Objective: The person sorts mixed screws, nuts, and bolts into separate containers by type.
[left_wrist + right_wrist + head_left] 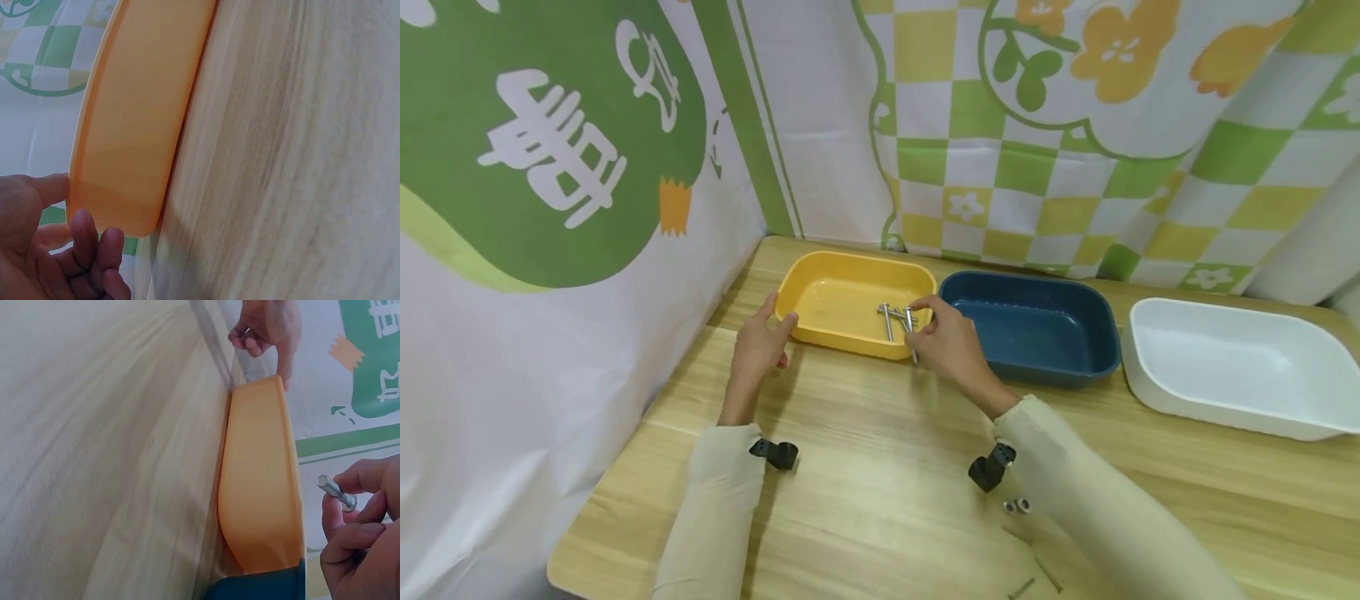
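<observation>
A yellow tray (827,337) stands at the back left of the table. My left hand (756,346) grips its left end, thumb at the rim; in the left wrist view the other fingers (109,250) curl loosely beside the end wall. Over the tray's front right corner, my right hand (951,342) pinches a silver bolt (912,333) between thumb and fingertips. The bolt (337,492) shows its shank end in the right wrist view. Inside the tray, near its right end, lie a few more silver bolts (887,322), partly overlapping each other.
Right of the yellow tray stands a dark blue tray (1052,375), then a white tray (1225,412). Two nuts (1017,506) lie by the right sleeve, with several thin screws (1048,575) closer to the front. A patterned curtain (1000,192) hangs behind the table.
</observation>
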Motion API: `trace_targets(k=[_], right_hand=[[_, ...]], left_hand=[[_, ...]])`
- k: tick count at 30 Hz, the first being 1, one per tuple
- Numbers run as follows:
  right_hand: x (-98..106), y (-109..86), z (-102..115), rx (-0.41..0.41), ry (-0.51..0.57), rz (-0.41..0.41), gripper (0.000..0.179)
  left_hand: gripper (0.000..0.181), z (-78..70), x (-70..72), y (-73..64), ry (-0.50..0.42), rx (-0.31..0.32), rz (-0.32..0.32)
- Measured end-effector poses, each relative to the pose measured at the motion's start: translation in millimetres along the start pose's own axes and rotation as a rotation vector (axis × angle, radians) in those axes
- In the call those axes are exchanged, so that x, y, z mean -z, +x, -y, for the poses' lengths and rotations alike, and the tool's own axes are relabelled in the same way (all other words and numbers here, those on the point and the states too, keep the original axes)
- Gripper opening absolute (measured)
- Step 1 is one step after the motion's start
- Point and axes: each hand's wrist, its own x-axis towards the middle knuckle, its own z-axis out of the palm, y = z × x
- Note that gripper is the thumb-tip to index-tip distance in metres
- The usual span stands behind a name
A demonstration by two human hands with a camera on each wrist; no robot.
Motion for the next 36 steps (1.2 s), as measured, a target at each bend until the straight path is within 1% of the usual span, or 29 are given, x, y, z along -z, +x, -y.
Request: trace_targets(k=[4,9,14,17,22,25,29,31,36], right_hand=[[-3.0,7.6,-2.2,0.0,-0.007,-0.021,0.042],[-9.5,14.1,-6.0,-0.039,0.02,-0.045,0.043],[-14.8,20.4,-6.5,-0.044,0.04,-0.077,0.045],[-16.4,23.7,-6.2,-0.048,0.044,-0.084,0.044],[-18.7,28.9,-4.8,-0.058,0.053,-0.101,0.043],[-20.8,31.3,-3.8,-0.054,0.054,-0.112,0.042],[-25.7,33.1,-2.5,-0.029,0.017,-0.112,0.042],[-28.8,33.6,-2.3,-0.02,-0.005,-0.113,0.042],[-35.9,35.4,-1.4,-0.007,-0.013,-0.126,0.04]], left_hand=[[0.07,-0.5,-0.1,-1.1,-0.002,-0.007,-0.007],[0.07,1.0,-0.5,-4.4,0.007,-0.002,0.003],[0.07,1.0,-0.2,-3.6,-0.002,-0.006,-0.004],[0.07,0.5,0.1,-3.1,-0.005,-0.004,-0.003],[0.07,-0.3,-0.4,-2.5,-0.011,-0.018,-0.009],[0.07,-1.1,-1.0,-2.1,-0.016,-0.022,-0.012],[0.069,0.4,-1.6,-2.6,-0.011,-0.012,-0.008],[0.069,1.1,-1.8,-3.3,-0.019,-0.009,-0.007],[0.07,1.4,-0.4,-4.9,-0.037,-0.014,-0.015]])
